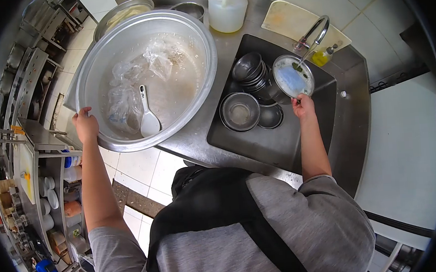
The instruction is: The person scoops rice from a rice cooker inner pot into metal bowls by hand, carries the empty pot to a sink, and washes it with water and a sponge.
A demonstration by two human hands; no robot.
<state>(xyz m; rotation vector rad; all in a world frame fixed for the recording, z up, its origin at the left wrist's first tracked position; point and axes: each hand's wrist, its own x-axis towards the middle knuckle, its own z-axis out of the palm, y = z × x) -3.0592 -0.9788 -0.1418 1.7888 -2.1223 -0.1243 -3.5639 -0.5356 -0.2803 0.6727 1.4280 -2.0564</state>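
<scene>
My left hand (86, 126) is closed on the rim of a large aluminium basin (92, 76), which tilts toward me over the counter. Crumpled clear plastic bags (124, 99) and a white rice paddle (149, 121) lie inside it. At the sink, my right hand (303, 106) grips the near edge of a round metal pot (281, 83) under the tap. Cloudy water, something pale blue and a few green leaf pieces show in the pot. Metal bowls (240, 111) sit in the sink just left of it, some of them stacked.
A curved tap (320, 30) rises behind the sink (305, 150). Near it are a yellow soap bottle (322, 57) and a cutting board (291, 19). A plastic jug (228, 8) and another basin (123, 13) stand at the back. Shelves (58, 162) line the left.
</scene>
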